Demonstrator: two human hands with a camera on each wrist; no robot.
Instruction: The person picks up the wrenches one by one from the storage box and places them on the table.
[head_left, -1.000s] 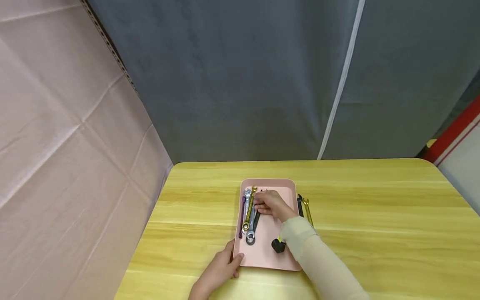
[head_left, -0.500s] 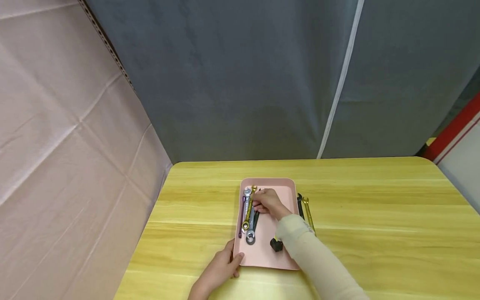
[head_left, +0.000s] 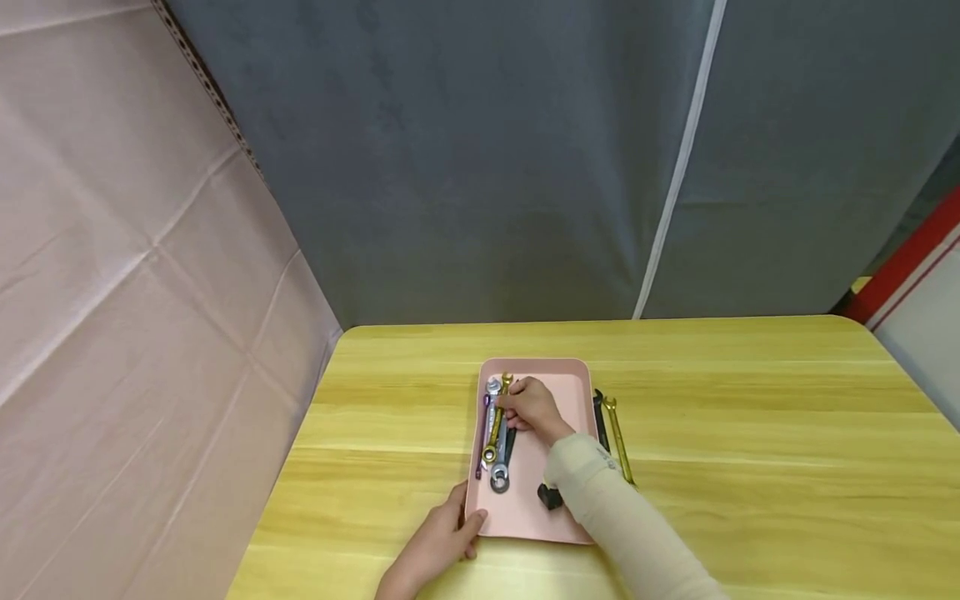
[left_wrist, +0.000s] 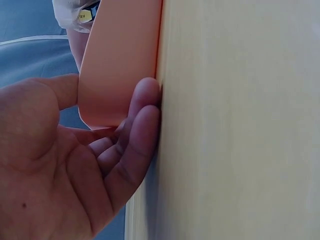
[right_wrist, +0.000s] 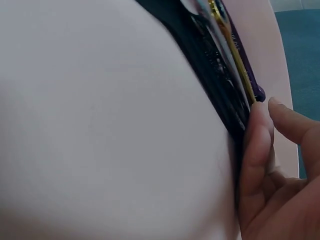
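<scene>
A pink tray (head_left: 528,525) holds several wrenches lying lengthwise along its left side. Among them are a purple wrench (head_left: 480,446), a gold wrench (head_left: 492,442), a silver wrench (head_left: 500,477) and a black wrench (head_left: 511,446). My left hand (head_left: 438,537) grips the tray's near left corner, thumb on the rim and fingers against the outer wall. Reaching into the tray, my right hand (head_left: 532,408) touches the far part of the wrenches. In the right wrist view its fingers lie along the black wrench (right_wrist: 200,70), the thumb apart from the index finger near the gold wrench's end.
A black piece with a bit of yellow (head_left: 550,497) lies in the tray, partly under the right sleeve (head_left: 622,517). Outside the tray's right wall, another black wrench (head_left: 601,421) and another gold wrench (head_left: 618,437) lie on the wooden table (head_left: 750,450). A grey curtain (head_left: 465,167) hangs behind.
My right hand has moved slightly left, closer over the wrenches. The black piece near the sleeve has shifted a little left. My left hand stays on the tray corner.
</scene>
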